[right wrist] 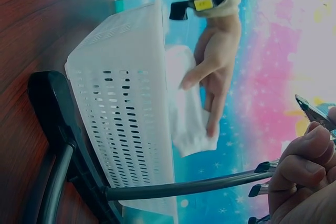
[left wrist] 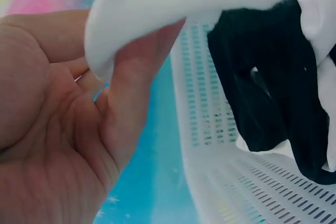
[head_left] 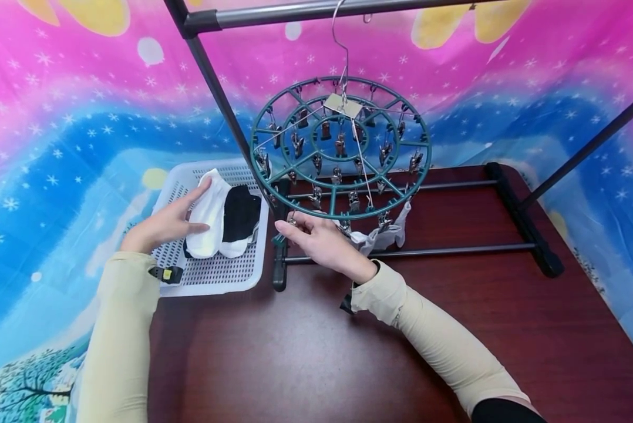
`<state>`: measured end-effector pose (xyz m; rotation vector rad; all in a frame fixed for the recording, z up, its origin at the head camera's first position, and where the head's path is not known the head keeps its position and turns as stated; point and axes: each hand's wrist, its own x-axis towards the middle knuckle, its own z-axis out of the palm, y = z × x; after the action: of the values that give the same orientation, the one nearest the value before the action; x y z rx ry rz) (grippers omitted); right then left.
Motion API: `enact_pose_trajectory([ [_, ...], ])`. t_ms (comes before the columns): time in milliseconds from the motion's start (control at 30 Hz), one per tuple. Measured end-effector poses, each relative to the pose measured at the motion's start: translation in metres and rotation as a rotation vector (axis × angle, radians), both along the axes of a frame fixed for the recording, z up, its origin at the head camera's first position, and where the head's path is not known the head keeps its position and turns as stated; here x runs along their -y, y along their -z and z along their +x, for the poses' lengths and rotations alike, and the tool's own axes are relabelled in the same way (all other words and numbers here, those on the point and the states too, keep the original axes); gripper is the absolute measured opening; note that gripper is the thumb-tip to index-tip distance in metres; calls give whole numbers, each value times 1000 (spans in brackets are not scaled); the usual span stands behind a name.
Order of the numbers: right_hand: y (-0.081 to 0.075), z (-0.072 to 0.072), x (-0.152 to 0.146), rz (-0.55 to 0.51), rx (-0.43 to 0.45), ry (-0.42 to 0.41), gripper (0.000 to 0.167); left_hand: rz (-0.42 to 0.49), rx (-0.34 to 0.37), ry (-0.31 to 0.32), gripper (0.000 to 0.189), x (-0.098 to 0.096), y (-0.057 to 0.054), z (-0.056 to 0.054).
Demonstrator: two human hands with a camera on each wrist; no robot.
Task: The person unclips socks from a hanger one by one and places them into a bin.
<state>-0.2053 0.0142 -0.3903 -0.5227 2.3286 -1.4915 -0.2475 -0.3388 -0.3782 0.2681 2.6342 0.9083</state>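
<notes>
A white sock [head_left: 208,220] is held in my left hand [head_left: 168,220] just above the white basket [head_left: 248,279]. In the left wrist view, the sock [left wrist: 157,9] lies across my fingers. Black-and-white socks [head_left: 241,212] lie beneath and beside it in the basket. At the near left rim of the round green clip hanger [head_left: 334,217], my right hand [head_left: 327,244] pinches a metal clip [right wrist: 314,113] between thumb and curled fingers. A light sock [head_left: 393,235] hangs from the hanger's near right side, partly hidden.
The hanger hooks over the top bar [head_left: 274,16] of a dark metal rack. The rack's left foot [head_left: 279,270] stands right beside the basket on the brown table [head_left: 253,352]. Several clips dangle from the hanger rings. A patterned cloth [head_left: 47,176] hangs behind.
</notes>
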Motion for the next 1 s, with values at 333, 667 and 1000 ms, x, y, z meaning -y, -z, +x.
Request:
enact_pose_trajectory([
  [333, 3, -1, -1, 14, -34, -15, 38, 46, 88, -7, 113, 15, 15, -24],
  [667, 1, -1, -2, 11, -26, -7, 38, 5, 94, -9, 115, 27, 29, -39],
  [1000, 3, -2, -2, 17, -39, -13, 42, -173, 119, -39, 98, 35, 43, -43],
])
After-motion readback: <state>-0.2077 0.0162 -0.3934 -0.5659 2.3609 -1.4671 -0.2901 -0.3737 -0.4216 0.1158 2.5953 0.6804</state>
